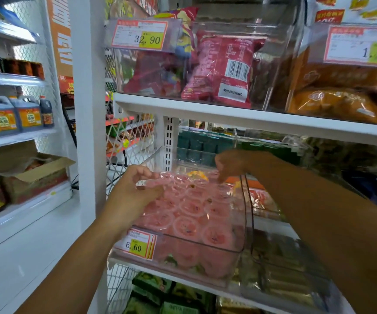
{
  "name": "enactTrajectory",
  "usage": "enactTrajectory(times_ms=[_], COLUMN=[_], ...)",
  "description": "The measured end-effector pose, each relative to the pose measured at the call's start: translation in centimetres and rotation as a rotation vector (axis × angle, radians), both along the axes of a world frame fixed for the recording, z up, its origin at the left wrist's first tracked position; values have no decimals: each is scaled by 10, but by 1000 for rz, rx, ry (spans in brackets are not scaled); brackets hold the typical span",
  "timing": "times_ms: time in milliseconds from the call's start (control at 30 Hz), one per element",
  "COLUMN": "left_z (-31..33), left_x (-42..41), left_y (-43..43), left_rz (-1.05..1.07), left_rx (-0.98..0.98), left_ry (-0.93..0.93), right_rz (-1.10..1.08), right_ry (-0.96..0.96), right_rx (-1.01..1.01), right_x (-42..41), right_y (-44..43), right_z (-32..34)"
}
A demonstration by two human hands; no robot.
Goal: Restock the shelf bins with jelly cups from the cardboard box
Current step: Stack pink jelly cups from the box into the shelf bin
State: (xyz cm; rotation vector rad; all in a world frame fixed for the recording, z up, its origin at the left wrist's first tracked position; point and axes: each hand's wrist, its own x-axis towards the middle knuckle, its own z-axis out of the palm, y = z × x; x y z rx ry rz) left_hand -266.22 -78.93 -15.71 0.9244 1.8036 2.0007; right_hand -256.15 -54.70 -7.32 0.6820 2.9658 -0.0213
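A clear plastic shelf bin [243, 223] on the white middle shelf holds several pink jelly cups [187, 225] packed in layers, with a 6.60 price tag [138, 243] on its front. My left hand [137, 189] is at the bin's left rear, thumb and curled fingers pinching the rim of a jelly cup [154, 180]. My right hand [230, 164] reaches over the back of the bin. Its fingers droop down and the tips touch the top cups; nothing shows in its grasp. The task's cardboard box is out of view.
Above is a shelf [251, 116] with clear bins of red and orange snack bags and price tags. A second clear bin [280, 275] stands right of the jelly bin. At left stands a white post [90, 109], with bottles and an open cardboard box [37, 173] on side shelves.
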Motion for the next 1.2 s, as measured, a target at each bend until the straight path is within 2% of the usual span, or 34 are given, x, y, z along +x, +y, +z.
enactTrajectory(times_ms=[133, 367, 700, 867, 1067, 1133, 1200], left_z=[1, 5, 6, 5, 7, 8, 13], left_x=[2, 4, 5, 4, 5, 5, 4], left_y=[0, -1, -3, -2, -4, -3, 0], left_rz=[-4, -6, 4, 10, 23, 18, 17], left_rx=[14, 21, -15, -9, -52, -54, -46], left_ry=[-10, -25, -14, -14, 5, -15, -47], right_rz=[-2, -27, -117, -48, 11, 36, 82], right_ry=[-178, -172, -409, -228, -303, -179, 73], right_rx=[102, 155, 145, 131, 133, 104, -103], right_x=[-5, 0, -12, -18, -23, -19, -13], right_y=[5, 9, -1, 3, -2, -6, -20], right_z=[-6, 7, 10, 4, -8, -3, 4])
